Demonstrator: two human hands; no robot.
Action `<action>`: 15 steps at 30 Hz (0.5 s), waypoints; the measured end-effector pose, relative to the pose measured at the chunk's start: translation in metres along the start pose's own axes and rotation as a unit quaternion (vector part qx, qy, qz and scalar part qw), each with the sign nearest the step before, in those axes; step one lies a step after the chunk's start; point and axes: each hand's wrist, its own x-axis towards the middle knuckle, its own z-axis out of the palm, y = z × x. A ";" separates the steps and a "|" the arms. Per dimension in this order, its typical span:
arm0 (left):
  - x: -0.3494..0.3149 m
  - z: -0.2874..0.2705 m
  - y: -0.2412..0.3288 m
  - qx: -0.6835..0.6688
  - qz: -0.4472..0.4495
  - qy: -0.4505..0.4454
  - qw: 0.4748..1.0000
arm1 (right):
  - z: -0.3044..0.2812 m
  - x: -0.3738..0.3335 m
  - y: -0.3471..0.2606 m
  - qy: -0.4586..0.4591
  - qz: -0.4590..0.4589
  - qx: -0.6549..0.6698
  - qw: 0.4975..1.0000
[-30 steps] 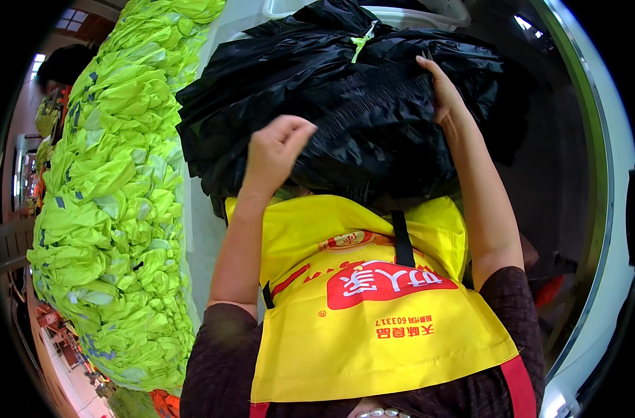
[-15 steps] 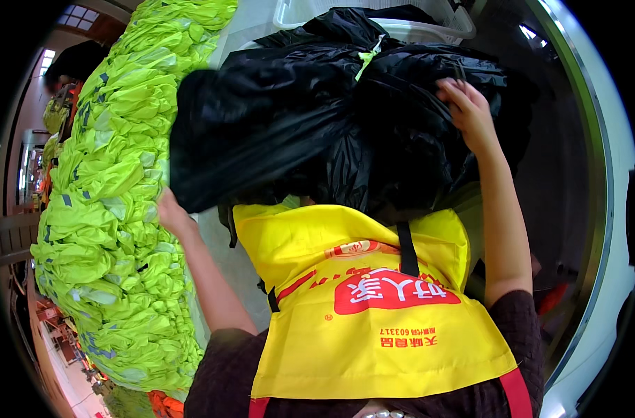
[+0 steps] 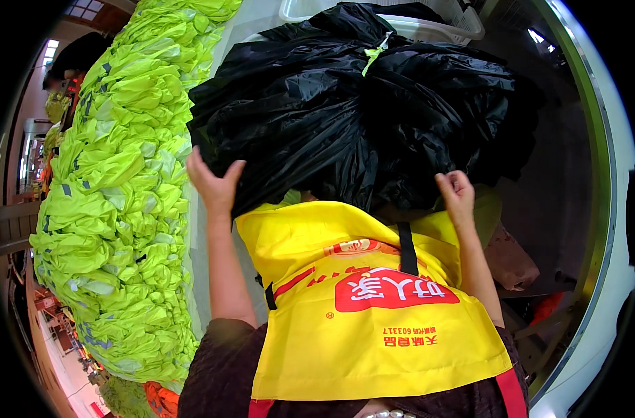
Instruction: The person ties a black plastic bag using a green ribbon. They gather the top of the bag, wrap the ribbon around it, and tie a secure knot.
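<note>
A large bundle of glossy black fabric lies spread in front of me, gathered at the far side by a pale green and white tie. My left hand is at the bundle's left edge, with thumb and fingers apart. Near the front right edge of the fabric is my right hand, its fingers curled in and pressed together. Whatever they pinch there is hidden.
A long heap of bright yellow-green garments runs along my left. Behind the bundle stands a white plastic basket. A pale, metal-edged surface curves along the right. My yellow apron fills the near middle.
The raised left part of the black fabric has come down and spread flatter. My left hand has moved up and right and spread its fingers. My right hand has come down toward me.
</note>
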 end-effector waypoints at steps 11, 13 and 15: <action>-0.036 0.047 0.041 0.255 0.106 -0.270 0.922 | 0.102 0.000 0.009 -0.134 0.022 -0.179 0.975; -0.033 0.057 0.017 0.215 0.088 -0.269 0.935 | 0.121 -0.002 -0.001 -0.141 0.032 -0.228 0.963; -0.023 0.063 0.007 0.137 0.053 -0.303 0.942 | 0.137 -0.001 0.000 -0.160 0.062 -0.258 0.951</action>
